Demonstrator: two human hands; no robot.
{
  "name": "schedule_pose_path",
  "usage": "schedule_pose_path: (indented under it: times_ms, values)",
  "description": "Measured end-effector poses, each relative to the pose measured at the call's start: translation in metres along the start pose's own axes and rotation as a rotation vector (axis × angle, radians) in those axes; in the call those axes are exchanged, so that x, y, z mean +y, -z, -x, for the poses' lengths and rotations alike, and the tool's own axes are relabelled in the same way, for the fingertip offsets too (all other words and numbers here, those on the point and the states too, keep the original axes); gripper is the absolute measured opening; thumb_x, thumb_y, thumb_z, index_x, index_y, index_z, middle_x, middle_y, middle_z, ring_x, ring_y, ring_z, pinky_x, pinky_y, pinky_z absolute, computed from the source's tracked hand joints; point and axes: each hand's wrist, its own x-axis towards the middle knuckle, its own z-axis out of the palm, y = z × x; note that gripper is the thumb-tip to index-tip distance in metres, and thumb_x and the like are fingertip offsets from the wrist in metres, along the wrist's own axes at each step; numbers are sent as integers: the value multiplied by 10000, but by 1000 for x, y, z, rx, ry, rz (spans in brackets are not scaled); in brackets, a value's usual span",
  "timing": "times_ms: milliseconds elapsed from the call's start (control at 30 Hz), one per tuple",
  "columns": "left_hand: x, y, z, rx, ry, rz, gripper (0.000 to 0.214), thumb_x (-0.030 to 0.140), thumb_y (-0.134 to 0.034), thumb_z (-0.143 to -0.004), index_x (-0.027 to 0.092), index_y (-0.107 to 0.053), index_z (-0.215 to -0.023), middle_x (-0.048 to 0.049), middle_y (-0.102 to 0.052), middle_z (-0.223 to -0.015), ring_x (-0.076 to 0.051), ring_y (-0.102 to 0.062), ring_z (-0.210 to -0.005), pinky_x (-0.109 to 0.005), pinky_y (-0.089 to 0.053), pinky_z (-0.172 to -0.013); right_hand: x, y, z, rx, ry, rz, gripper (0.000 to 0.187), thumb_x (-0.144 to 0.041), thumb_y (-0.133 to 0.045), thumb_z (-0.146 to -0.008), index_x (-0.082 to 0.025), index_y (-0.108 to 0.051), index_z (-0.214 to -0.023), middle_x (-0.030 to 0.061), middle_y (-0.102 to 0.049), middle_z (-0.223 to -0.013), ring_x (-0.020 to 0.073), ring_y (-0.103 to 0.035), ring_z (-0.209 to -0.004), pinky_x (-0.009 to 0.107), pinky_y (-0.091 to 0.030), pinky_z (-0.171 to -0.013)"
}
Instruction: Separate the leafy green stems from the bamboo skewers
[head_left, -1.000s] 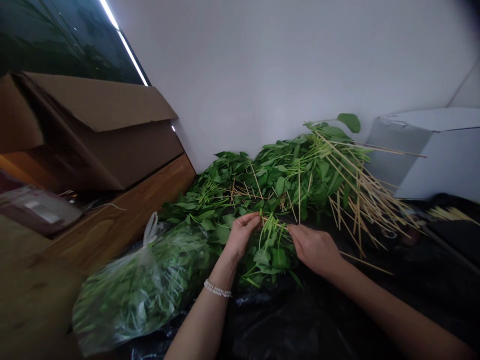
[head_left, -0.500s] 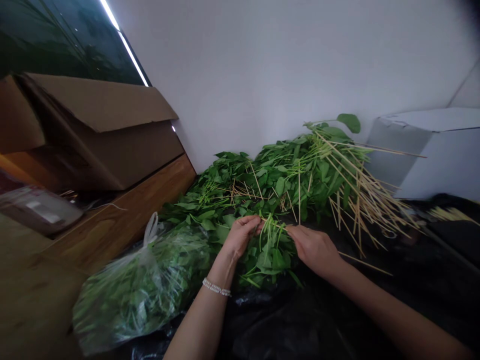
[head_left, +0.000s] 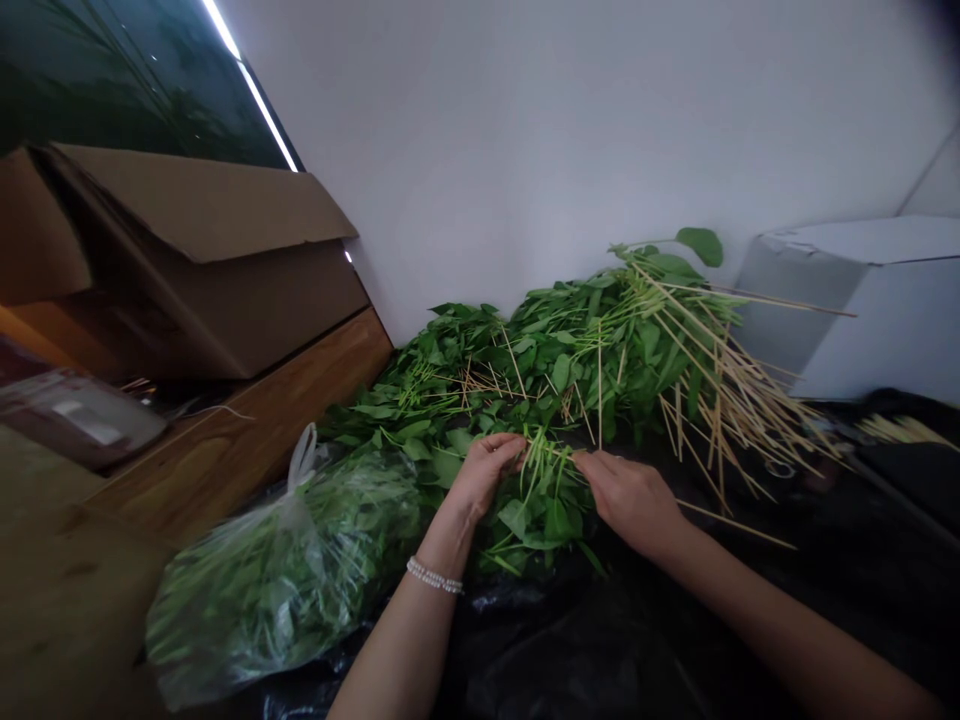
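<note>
Between left hand [head_left: 484, 472] and right hand [head_left: 628, 495], skewer [head_left: 551, 449] held crosswise, greens [head_left: 541, 505] threaded.

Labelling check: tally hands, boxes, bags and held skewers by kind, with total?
hands: 2 (left hand, right hand)
held skewer: 1
cardboard box: 1
white box: 1
bag: 1
total: 6

The left hand [head_left: 484, 472] has curled tighter onto the leaf stems [head_left: 544, 462], nearer the right hand [head_left: 630, 498].
</note>
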Motion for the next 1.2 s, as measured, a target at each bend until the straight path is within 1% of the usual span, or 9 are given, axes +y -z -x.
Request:
schedule_pose_path:
  times_ms: [233, 367, 500, 700, 800, 867, 1000, 1067, 1200]
  values:
    - [3, -7, 5, -5, -26, 10, 289, 354, -818, -618, 138, -684, -757, -13, -671, -708, -101, -586, -605, -224, -459, -638, 0, -3, -1, -61, -89, -154, 260, -134, -385, -928, -175, -615, -1044, 40, -687, -890, 129, -642, -761, 227, -438, -664]
    - [6, -13, 14, -176, -98, -98, 510, 377, -809, -638, 185, -652, -1083, -46, -698, -929, -163, -640, -804, -262, -480, -757, -2, -1, -2, -5, -80, -168, 265, -160, -377, -950, -171, -623, -1047, 51, -692, -912, 131, -652, -795, 220, -451, -678]
    - [9, -13, 17, -271, -165, -312, 503, 235, -846, -575, 152, -673, -1040, -52, -702, -961, -188, -636, -881, -278, -468, -836, -3, 1, -3, 44, -38, -146, 282, -184, -360, -965, -159, -623, -1063, 50, -694, -884, 129, -654, -763, 220, -458, -673]
    - [25, 12, 3, 253, -360, -6, 411, 198, -805, -593, 168, -670, -980, -3, -709, -814, -144, -650, -714, -247, -495, -733, 2, 4, -5, 34, -87, -70, 288, -232, -374, -965, -160, -597, -1133, 70, -697, -947, 143, -661, -791, 226, -456, -675]
    - [36, 26, 1, 360, -297, 304, 284, 236, -753, -660, 167, -655, -918, -2, -692, -749, -140, -652, -675, -248, -517, -700, 4, 5, -5, -52, -140, -102, 284, -241, -348, -967, -182, -590, -1101, 64, -690, -957, 154, -659, -796, 238, -447, -663]
    - [40, 31, 3, 299, -209, 488, 282, 402, -675, -750, 163, -650, -898, -45, -697, -800, -177, -669, -755, -284, -534, -713, 4, 4, -6, -110, -199, -178, 262, -242, -333, -963, -194, -584, -1020, 51, -684, -921, 155, -651, -762, 243, -436, -643]
    - [35, 29, 3, 72, -128, 663, 592, 693, -382, -832, 176, -646, -951, -131, -670, -1087, -252, -642, -992, -372, -542, -752, 2, 2, -8, -93, -355, -428, 220, -262, -297, -958, -206, -507, -921, 8, -631, -734, 139, -605, -630, 241, -419, -615]
    - [29, 23, 0, 37, -81, 598, 560, 645, -370, -871, 171, -649, -980, -138, -657, -1126, -236, -636, -1003, -362, -536, -764, 2, 2, -10, -50, -393, -535, 203, -268, -279, -958, -208, -471, -934, -18, -587, -658, 132, -582, -594, 240, -419, -633]
    - [18, 6, -1, 12, -39, 217, 289, 369, -614, -848, 134, -682, -1004, -116, -693, -999, -162, -650, -869, -256, -511, -732, 2, -1, -11, -49, -431, -637, 170, -273, -276, -953, -214, -435, -950, -34, -561, -626, 129, -560, -574, 240, -413, -640]
